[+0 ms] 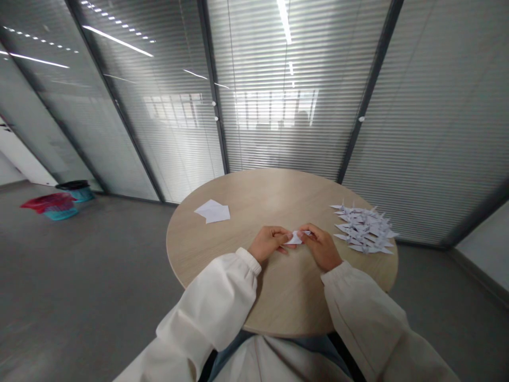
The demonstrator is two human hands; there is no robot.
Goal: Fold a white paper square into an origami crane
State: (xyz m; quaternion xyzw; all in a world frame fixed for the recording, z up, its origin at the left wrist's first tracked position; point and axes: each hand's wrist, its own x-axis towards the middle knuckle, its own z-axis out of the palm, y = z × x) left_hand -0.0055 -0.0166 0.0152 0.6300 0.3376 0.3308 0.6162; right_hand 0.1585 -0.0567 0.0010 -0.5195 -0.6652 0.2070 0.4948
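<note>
A round, pale wood-grain worktop stands by glass partitions with slatted blinds and dark frames. Over its near middle, the left hand and right hand pinch a small folded white paper between thumbs and fingers, one at each end. White paper sheets lie overlapping at the left; origami cranes crowd the right edge. On the grey floor, far left, sit two blue bins, one red-lined, one black-lined.
</note>
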